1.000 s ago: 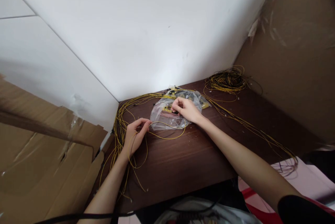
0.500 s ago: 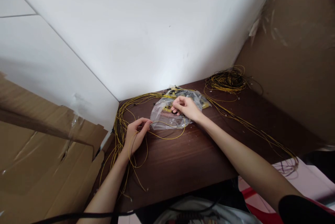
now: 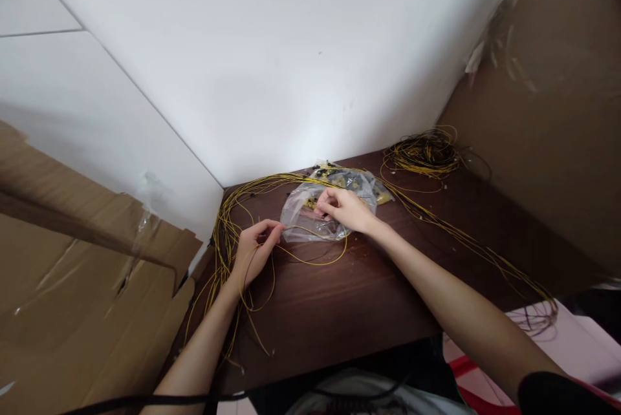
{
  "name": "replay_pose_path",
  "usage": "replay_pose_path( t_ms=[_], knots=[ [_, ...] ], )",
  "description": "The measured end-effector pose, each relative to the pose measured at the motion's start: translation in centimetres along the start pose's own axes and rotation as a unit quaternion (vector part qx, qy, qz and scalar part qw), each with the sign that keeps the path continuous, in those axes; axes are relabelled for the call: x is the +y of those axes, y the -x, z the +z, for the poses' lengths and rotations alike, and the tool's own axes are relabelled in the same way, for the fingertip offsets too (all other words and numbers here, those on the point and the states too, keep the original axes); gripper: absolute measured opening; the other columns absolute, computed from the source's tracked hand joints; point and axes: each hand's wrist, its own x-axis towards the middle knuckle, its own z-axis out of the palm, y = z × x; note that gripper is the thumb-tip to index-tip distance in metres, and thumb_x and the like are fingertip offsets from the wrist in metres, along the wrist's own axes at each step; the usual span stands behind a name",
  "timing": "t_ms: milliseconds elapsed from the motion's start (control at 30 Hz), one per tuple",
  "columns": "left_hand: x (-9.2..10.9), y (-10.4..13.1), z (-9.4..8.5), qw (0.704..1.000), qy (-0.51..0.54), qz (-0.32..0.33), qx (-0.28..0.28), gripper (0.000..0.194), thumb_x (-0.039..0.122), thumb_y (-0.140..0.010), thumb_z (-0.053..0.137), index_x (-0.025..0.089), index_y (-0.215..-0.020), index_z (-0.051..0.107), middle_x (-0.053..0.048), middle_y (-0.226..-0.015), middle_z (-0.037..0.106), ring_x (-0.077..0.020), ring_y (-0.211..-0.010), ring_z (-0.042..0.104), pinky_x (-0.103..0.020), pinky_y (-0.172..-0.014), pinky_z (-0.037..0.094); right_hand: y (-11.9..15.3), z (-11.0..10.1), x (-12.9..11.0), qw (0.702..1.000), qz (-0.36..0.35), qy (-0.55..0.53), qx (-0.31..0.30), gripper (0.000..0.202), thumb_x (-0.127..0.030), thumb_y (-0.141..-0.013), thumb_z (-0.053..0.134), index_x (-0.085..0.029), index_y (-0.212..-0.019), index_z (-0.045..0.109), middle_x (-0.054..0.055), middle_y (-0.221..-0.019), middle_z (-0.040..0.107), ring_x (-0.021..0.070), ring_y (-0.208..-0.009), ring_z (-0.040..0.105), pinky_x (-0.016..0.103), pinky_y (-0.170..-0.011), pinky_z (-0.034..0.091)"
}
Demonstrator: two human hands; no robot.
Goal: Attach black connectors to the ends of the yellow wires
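A white wall [image 3: 291,66] fills the upper frame. Cardboard at far left [image 3: 72,286] and upper right [image 3: 543,111] flanks the brown counter [image 3: 378,292]. Yellow-and-black wires [image 3: 272,181] sweep from the centre down the left side, their bend probably leaving the near surface workable. The clear plastic bag [image 3: 292,211] lies mid-frame, presumably for easy reach; a wire coil [image 3: 424,153] sits right of it. Over the bag, the right hand [image 3: 349,209] curls, fingertips together; whether its grip holds anything, I cannot tell. The left hand [image 3: 252,256], wrist low, pinches a thin wire [image 3: 310,230], likely steadying it.
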Motion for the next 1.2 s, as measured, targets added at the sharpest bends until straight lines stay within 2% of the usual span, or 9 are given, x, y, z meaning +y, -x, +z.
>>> replay_pose_path(
  t_ms=[133, 333, 467, 633, 767, 1000, 1200],
  knots=[
    [0.1, 0.0, 0.0, 1.000, 0.000, -0.006, -0.001, 0.025, 0.038, -0.079, 0.055, 0.014, -0.076, 0.064, 0.001, -0.061, 0.058, -0.0101, -0.056, 0.053, -0.018, -0.053, 0.043, -0.1, -0.4, 0.3, 0.999, -0.017, 0.044, 0.028, 0.009, -0.024, -0.080, 0.050, -0.017, -0.075, 0.053, 0.004, -0.072, 0.067, 0.0133, -0.064, 0.062, 0.027, -0.061, 0.050],
    [0.3, 0.0, -0.2, 1.000, -0.001, -0.003, -0.001, 0.025, 0.036, -0.079, 0.054, 0.014, -0.076, 0.064, 0.000, -0.064, 0.059, -0.0098, -0.056, 0.052, -0.017, -0.051, 0.042, -0.7, -0.7, 1.2, 0.996, -0.011, 0.004, 0.084, 0.011, -0.027, -0.080, 0.052, -0.017, -0.076, 0.053, 0.006, -0.076, 0.067, 0.0139, -0.066, 0.063, 0.026, -0.059, 0.050],
    [0.2, 0.0, -0.2, 1.000, -0.001, 0.003, 0.002, 0.025, 0.037, -0.079, 0.054, 0.014, -0.076, 0.064, 0.000, -0.061, 0.058, -0.0097, -0.055, 0.051, -0.017, -0.050, 0.041, -0.6, -0.1, 1.3, 0.997, 0.021, -0.009, 0.078, 0.012, -0.028, -0.078, 0.055, -0.017, -0.074, 0.055, 0.007, -0.079, 0.067, 0.0137, -0.061, 0.062, 0.025, -0.053, 0.049],
    [0.2, 0.0, -0.2, 1.000, -0.003, 0.000, 0.002, 0.025, 0.038, -0.079, 0.054, 0.014, -0.076, 0.064, 0.001, -0.061, 0.058, -0.0097, -0.054, 0.052, -0.017, -0.050, 0.041, -0.1, 0.3, 0.7, 0.995, 0.024, 0.067, 0.064, 0.010, -0.027, -0.077, 0.056, -0.018, -0.073, 0.058, 0.002, -0.071, 0.066, 0.0131, -0.059, 0.062, 0.026, -0.059, 0.048],
    [0.2, 0.0, -0.2, 1.000, -0.001, -0.008, 0.001, 0.025, 0.037, -0.079, 0.055, 0.014, -0.076, 0.063, 0.001, -0.061, 0.057, -0.0094, -0.055, 0.052, -0.017, -0.051, 0.041, -0.1, 0.5, 0.7, 0.996, 0.021, 0.071, 0.053, 0.010, -0.026, -0.077, 0.055, -0.017, -0.072, 0.058, 0.000, -0.062, 0.064, 0.0132, -0.058, 0.061, 0.026, -0.060, 0.047],
    [0.3, -0.1, -0.3, 1.000, -0.005, -0.002, 0.000, 0.026, 0.038, -0.079, 0.054, 0.014, -0.075, 0.064, 0.001, -0.059, 0.058, -0.0102, -0.054, 0.052, -0.018, -0.050, 0.042, -0.5, 0.6, 1.1, 0.995, 0.049, -0.074, 0.043, 0.009, -0.022, -0.075, 0.060, -0.015, -0.070, 0.058, 0.004, -0.071, 0.066, 0.0115, -0.060, 0.061, 0.025, -0.059, 0.052],
    [0.5, -0.1, -0.3, 1.000, -0.004, -0.004, 0.006, 0.025, 0.037, -0.078, 0.055, 0.015, -0.075, 0.065, 0.001, -0.059, 0.058, -0.0098, -0.053, 0.053, -0.017, -0.050, 0.041, -0.1, 0.0, -0.7, 0.961, 0.110, -0.253, 0.038, 0.007, -0.018, -0.077, 0.060, -0.015, -0.071, 0.058, 0.004, -0.070, 0.064, 0.0101, -0.066, 0.062, 0.023, -0.062, 0.055]
  ],
)
